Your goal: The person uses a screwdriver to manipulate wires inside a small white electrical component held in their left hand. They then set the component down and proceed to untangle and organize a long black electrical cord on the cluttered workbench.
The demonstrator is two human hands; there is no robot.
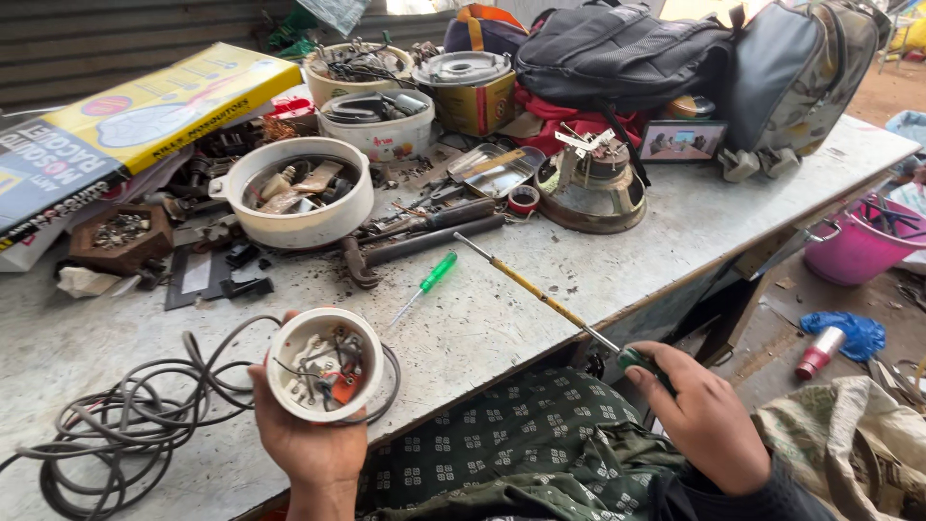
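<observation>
My left hand [311, 439] holds a round white plastic housing [323, 364] turned open side up, with wires and small metal and orange parts inside. A grey cable [106, 434] runs from it and lies coiled on the worktable [482, 318] to the left. My right hand [709, 420] grips the dark green handle of a long screwdriver [540, 294] with a yellow shaft; its tip points up-left over the table. A small green-handled screwdriver [424, 286] lies on the table between them.
Behind are a white bowl of parts [294, 198], a hammer [415, 246], pliers, a metal tray [497, 172], a round metal part [593, 193], tubs, a yellow box [125, 125] and backpacks [617, 53]. A pink bucket [858, 246] stands on the ground at right.
</observation>
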